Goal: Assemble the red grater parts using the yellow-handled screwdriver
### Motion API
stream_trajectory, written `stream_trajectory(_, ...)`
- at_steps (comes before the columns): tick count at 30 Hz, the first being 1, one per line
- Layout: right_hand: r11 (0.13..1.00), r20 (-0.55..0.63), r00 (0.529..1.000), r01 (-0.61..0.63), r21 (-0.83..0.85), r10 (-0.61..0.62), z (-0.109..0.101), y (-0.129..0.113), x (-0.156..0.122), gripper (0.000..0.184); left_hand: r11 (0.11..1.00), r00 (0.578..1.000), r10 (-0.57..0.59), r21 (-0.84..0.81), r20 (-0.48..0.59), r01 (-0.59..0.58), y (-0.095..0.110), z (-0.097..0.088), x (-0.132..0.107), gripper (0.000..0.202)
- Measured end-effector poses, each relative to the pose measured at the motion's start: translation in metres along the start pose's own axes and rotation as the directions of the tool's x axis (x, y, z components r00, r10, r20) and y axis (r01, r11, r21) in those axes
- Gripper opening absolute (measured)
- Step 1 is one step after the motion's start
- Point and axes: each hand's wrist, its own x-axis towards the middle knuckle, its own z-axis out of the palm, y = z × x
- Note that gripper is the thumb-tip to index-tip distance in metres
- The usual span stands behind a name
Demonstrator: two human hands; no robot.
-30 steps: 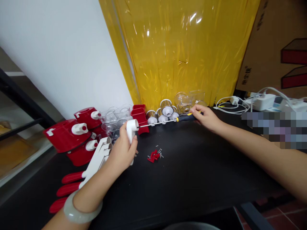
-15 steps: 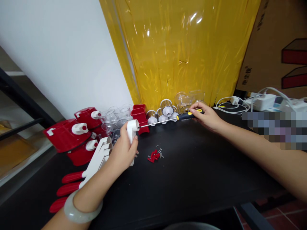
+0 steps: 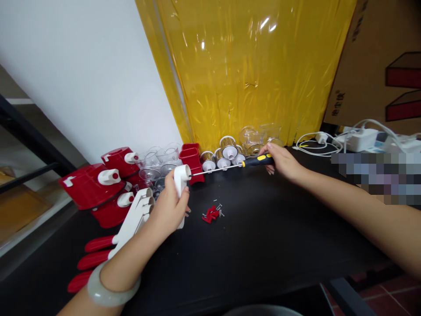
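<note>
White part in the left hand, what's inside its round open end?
The shaft of the screwdriver runs up to the opening of the white part; how far its tip goes in is too small to tell. The deeper interior is hidden, so anything else inside can't be seen.

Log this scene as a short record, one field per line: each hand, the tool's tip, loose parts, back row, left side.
Left hand: this hand grips a white part
Right hand: this hand holds a screwdriver by its black-and-yellow handle
Tool tip: at the white part's open round end; what it meets inside is hidden
Loose parts: small red pieces and screws on the black table
Back row: grater drums beside red plastic parts
Left side: red housings, white cranks with red handles
</note>
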Motion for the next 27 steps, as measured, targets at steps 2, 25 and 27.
stream_trajectory(2, 0.999, 0.018, 0.999, -0.039, -0.021, 0.039, -0.0009, 0.0040, 0.0012, 0.051, 1.000, 1.000, -0.002, 0.000, 0.005, 0.002, -0.0005, 0.0002, -0.0001, 0.066)
stream_trajectory(25, 0.997, -0.053, 0.999, 0.009, 0.082, -0.004, -0.0004, 0.0007, 0.0012, 0.044, 1.000, 1.000, 0.006, -0.007, -0.011, -0.006, -0.0014, 0.0003, 0.0011, 0.067)
stream_trajectory(27, 0.993, -0.042, 0.999, -0.010, 0.115, 0.015, -0.0003, 0.0000, 0.0009, 0.043, 1.000, 1.000, 0.008, -0.020, -0.012, -0.008, -0.0016, 0.0006, 0.0012, 0.066)
